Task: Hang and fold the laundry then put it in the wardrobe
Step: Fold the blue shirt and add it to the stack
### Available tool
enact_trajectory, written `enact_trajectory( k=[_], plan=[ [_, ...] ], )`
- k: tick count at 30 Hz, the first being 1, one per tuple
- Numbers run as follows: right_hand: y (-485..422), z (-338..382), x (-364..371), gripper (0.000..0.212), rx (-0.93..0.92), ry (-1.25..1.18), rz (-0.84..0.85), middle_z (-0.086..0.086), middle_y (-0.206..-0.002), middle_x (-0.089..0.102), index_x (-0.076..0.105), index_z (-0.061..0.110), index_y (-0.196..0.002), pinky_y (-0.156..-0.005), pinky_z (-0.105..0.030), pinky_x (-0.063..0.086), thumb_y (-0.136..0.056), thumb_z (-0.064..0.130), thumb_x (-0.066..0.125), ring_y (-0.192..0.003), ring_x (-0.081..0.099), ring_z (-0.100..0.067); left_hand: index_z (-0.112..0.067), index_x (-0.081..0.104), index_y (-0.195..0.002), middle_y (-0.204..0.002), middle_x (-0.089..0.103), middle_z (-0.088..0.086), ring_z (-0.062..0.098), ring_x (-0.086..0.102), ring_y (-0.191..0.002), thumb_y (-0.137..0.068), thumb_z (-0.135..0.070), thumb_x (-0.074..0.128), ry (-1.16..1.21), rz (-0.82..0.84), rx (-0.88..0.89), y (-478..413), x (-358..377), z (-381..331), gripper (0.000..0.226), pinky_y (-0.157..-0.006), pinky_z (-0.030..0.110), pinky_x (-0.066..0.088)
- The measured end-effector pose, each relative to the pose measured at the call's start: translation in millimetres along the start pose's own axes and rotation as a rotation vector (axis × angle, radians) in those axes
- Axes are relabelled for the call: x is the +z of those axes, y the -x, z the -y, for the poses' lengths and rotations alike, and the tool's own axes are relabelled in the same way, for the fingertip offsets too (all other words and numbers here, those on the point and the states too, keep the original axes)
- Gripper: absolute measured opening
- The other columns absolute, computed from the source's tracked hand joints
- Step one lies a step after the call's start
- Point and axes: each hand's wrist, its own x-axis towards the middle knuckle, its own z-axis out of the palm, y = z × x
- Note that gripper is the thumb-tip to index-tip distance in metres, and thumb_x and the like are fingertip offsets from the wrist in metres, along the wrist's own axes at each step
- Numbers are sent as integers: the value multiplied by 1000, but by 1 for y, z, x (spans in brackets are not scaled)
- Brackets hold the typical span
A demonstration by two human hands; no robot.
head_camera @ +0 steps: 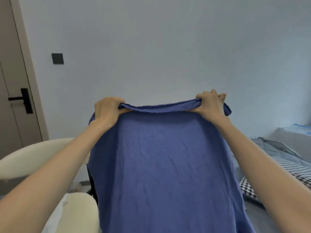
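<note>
The left hand (107,110) and the right hand (210,105) are both holding up a blue garment (159,165) in front of the person, each one gripping one end of its top edge. The fingers of both hands are curling tightly round the cloth, and the hands are standing well apart at almost the same height. Between them the top edge is bunching into a thin roll and sagging a little in the middle. A small piece of the cloth is sticking out on the outer side of the right hand. Below the hands the garment is hanging wide and flat between the two bare forearms, with soft creases. Its lower part is running out of the view, so I cannot tell what kind of garment it is. Behind the hands a plain pale wall (151,47) is filling most of the view. Up and to the left of the left hand a dark square switch (57,58) is sitting on this wall. Further left a grey-brown door (10,73) is showing, with its black handle (20,99) at about the height of the hands. Under the left forearm a cream chair (33,157) with a rounded back is standing. Down and to the right of the right hand a bed (277,148) with a grey cover is showing, and a black-and-white checked cloth (294,169) is lying on it beside the right forearm.
</note>
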Motion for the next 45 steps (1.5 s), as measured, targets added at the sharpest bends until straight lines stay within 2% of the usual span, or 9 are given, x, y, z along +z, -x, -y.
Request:
enact_trajectory(
  k=[4,7,15,25,29,32,37,40,45],
  plan=[
    [12,-29,60,46,53,20,128,5,-65,41,43,22,-59,-70,-34,14,-73,61,62,-86,38,-24,-16,48,-62,-60,50,0,24,52,-66,-91,-36,56,-44,85,1,0,63,14,36,-52,30,24],
    [17,-49,103,52,83,28,186,5,-63,38,36,22,-54,-66,-33,12,-75,58,66,-83,35,-23,-18,48,-63,-63,51,-2,22,50,-68,-91,-28,54,-48,135,-12,-1,109,24,31,-51,30,23],
    [38,-88,203,16,170,43,338,-3,-76,47,51,15,-72,-65,-33,10,-87,19,57,-85,39,-26,-16,58,-76,-80,63,6,30,57,-81,-90,-15,51,-32,257,-47,5,209,46,15,-58,31,25],
    [95,-105,238,15,203,22,442,3,-78,47,44,20,-77,-57,-37,4,-86,9,48,-85,30,-21,-17,66,-98,-101,64,3,30,57,-95,-91,-13,52,35,331,-48,51,254,56,16,-66,32,33],
    [133,-109,238,18,222,-26,527,2,-84,52,52,18,-85,-62,-34,9,-79,4,43,-88,33,-24,-21,66,-99,-90,60,-2,24,56,-84,-89,-22,60,165,393,-17,84,256,64,11,-65,32,36],
    [170,-110,237,33,230,-73,646,7,-91,49,57,19,-100,-70,-34,17,-76,1,43,-100,37,-28,-24,62,-102,-93,57,-8,17,54,-88,-82,-35,70,266,558,87,116,253,71,24,-67,28,36],
    [244,-114,235,34,296,-134,882,4,-94,54,49,21,-97,-75,-34,19,-75,-4,44,-99,42,-26,-33,55,-118,-116,63,-7,23,58,-102,-83,-1,55,165,717,66,183,250,79,48,-71,30,40],
    [288,-117,232,36,372,-253,997,-3,-92,56,42,22,-84,-72,-39,31,-70,-11,42,-91,48,-28,-42,44,-126,-123,60,-8,26,57,-106,-77,3,45,76,911,109,214,249,80,66,-72,33,41],
    [331,-116,223,38,393,-273,1143,-2,-96,55,44,25,-78,-80,-40,42,-75,-12,35,-91,52,-29,-48,28,-137,-92,52,-6,23,56,-96,-73,0,45,8,1205,101,244,246,77,82,-61,31,33]
  ],
)
